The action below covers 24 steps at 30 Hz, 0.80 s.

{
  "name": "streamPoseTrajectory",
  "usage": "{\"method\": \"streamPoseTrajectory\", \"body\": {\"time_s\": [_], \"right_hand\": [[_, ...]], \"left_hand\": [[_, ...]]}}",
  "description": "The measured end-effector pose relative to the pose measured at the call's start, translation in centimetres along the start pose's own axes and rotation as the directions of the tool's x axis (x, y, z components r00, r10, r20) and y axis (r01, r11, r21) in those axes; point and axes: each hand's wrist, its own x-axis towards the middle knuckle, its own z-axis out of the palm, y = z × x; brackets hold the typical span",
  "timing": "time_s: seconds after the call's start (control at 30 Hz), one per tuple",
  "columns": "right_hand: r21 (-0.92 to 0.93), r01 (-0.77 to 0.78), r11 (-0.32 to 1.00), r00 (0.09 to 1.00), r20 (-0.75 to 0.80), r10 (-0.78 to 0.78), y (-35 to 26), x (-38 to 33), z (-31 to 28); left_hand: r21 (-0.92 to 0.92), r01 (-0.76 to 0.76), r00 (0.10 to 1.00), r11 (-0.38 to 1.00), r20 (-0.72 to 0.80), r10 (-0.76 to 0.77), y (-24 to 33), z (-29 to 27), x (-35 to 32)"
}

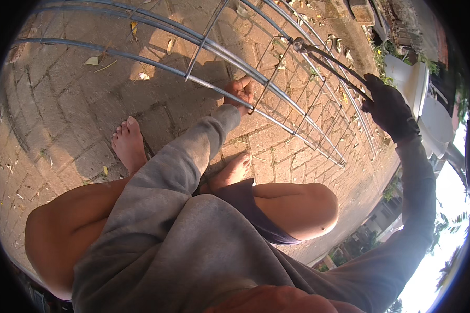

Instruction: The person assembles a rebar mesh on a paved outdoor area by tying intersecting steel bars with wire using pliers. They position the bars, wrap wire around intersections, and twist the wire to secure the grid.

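A long cage of grey metal rods (pixel 209 46), crossed by thinner bent rods, slants over the paving in front of me. My left hand (pixel 239 94) is closed at the near rod, beside a crossing with a thin rod. Its curled fingers hide whatever they hold. Out to the right, my right hand (pixel 389 109) grips the handles of a pair of pincers (pixel 331 65). The rounded pincer head meets the cage at a crossing on the far side. Whether its jaws hold a wire is too small to tell.
Brick paving (pixel 52 120) with scattered dry leaves lies under the cage. My bare feet (pixel 129 143) are planted close to the near rods. A white dish-like object (pixel 437 121) and plants stand beyond my right hand, and concrete blocks (pixel 361 11) lie at the far right.
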Motion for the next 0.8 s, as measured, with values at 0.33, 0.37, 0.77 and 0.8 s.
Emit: {"method": "streamPoseTrajectory", "body": {"time_s": [0.33, 0.37, 0.77, 0.8], "right_hand": [[-0.676, -0.100, 0.730, 0.946, -0.293, -0.142, -2.9, -1.7, -0.6], [-0.716, -0.129, 0.686, 0.901, -0.374, -0.221, -2.1, -1.6, -0.2], [0.281, -0.229, 0.932, 0.966, 0.182, 0.183, 0.2, -0.4, -0.3], [0.228, -0.258, 0.939, 0.962, 0.153, 0.227, 0.1, -0.7, 0.2]], "left_hand": [[-0.190, -0.023, 0.999, 0.981, -0.032, 0.017, 3.8, -6.3, -8.0], [-0.305, -0.109, 0.994, 0.946, -0.048, 0.099, 4.6, -6.8, -8.7], [-0.554, -0.315, 0.947, 0.771, -0.240, 0.214, 1.9, -2.7, -3.5], [-0.542, -0.301, 0.951, 0.785, -0.230, 0.206, 1.6, -2.4, -3.4]]}}
